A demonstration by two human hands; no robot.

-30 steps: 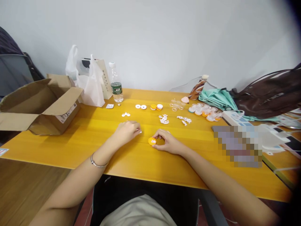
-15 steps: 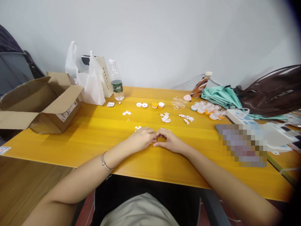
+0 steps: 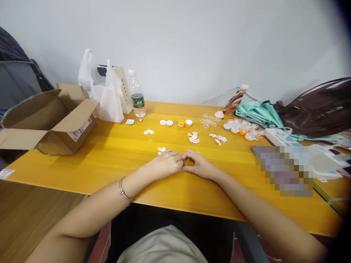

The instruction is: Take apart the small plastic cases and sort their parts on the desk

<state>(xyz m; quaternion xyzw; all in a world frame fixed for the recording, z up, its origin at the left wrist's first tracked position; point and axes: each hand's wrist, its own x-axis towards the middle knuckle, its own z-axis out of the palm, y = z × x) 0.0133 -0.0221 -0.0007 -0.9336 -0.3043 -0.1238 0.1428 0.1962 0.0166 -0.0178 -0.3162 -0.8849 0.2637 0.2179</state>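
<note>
My left hand point(image 3: 171, 162) and my right hand point(image 3: 199, 163) meet fingertip to fingertip low over the table, both closed. Between them, whatever they pinch is hidden behind the left fingers. Just beyond my left hand lie several small white discs point(image 3: 161, 149). Farther off are white knobbed pieces point(image 3: 148, 131), two white rings point(image 3: 166, 123), and orange and white round caps point(image 3: 185, 123). White patterned cut-out pieces point(image 3: 194, 137) lie ahead of my right hand, with more such pieces point(image 3: 218, 137) to their right.
Clear rings point(image 3: 210, 120) and clear-topped round cases point(image 3: 244, 128) stand at the back right. An open cardboard box point(image 3: 68, 138), a white plastic bag point(image 3: 108, 102) and a water bottle point(image 3: 138, 98) are at left. A blurred-out flat object point(image 3: 283, 170) lies at right.
The view has shifted slightly. An orange edge that showed beneath my left fingertips is now hidden, and more of the small white discs shows. Both hands stay together.
</note>
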